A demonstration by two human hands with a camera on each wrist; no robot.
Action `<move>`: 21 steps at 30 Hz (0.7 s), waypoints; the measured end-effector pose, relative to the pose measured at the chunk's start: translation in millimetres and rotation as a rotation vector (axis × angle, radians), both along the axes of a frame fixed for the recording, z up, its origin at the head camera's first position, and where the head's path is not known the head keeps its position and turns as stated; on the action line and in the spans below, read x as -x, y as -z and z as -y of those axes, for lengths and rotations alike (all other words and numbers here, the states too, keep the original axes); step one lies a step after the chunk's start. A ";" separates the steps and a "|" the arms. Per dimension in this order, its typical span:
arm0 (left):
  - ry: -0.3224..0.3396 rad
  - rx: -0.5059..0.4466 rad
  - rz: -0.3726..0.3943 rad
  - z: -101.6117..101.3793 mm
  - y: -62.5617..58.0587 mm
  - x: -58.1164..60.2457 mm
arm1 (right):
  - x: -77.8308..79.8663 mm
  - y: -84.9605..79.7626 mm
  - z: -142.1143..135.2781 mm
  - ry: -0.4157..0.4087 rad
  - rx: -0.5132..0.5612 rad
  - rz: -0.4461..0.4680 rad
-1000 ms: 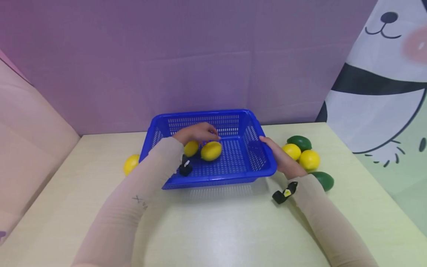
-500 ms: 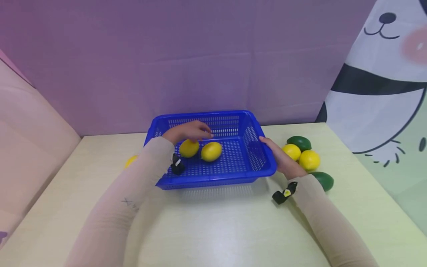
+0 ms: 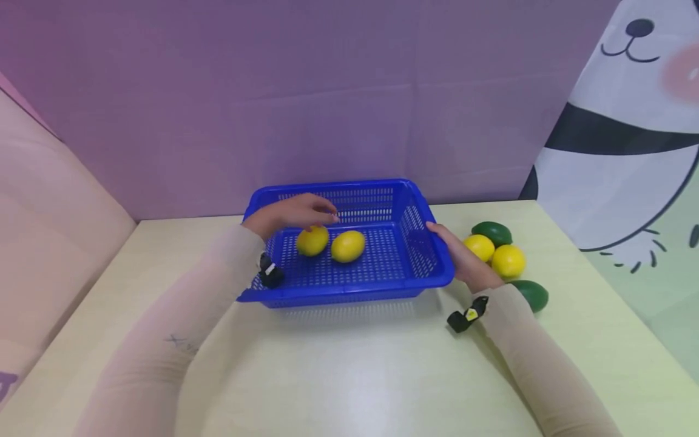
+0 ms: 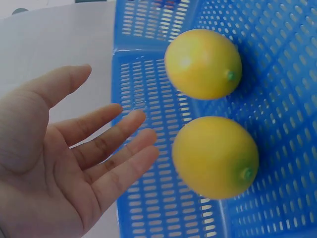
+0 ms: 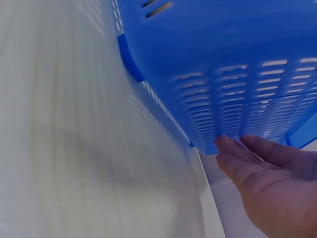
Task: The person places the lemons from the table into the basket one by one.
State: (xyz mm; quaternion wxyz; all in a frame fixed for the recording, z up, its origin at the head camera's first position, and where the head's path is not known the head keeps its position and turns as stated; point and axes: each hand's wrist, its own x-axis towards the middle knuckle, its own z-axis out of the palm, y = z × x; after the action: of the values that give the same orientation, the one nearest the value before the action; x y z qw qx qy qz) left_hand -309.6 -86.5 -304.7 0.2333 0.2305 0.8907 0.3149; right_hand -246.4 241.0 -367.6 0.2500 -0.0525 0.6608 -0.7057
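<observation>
A blue slotted plastic basket stands near the table's back edge. Two lemons, a left one and a right one, lie on its floor. My left hand hovers over the basket's left half, above and behind the left lemon. Its fingers are spread and hold nothing, as the left wrist view shows. At the basket's right side is my right hand, a fingertip at the rim. In the right wrist view, the right hand's nearly straight fingers meet the outer slotted wall.
Right of the right hand sit two more lemons, a rear one and a front one. Dark green avocado-like fruits, one behind and one in front, lie beside them. A purple backdrop rises behind the table.
My left hand has drawn back leftward above the basket, uncovering more of the left lemon. A lemon outside the basket's left side has passed out of sight behind the sleeve. The right hand stays put.
</observation>
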 end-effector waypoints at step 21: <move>-0.058 -0.122 -0.011 47.8 -26.0 -2.7 | -0.2 -0.2 1.3 0.011 0.017 0.029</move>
State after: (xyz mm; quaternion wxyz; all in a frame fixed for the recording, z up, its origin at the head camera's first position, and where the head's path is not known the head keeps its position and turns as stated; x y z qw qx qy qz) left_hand -306.9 -134.3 -278.7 0.2046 0.2203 0.8773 0.3740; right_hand -246.2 239.7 -367.4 0.2550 -0.0408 0.6516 -0.7133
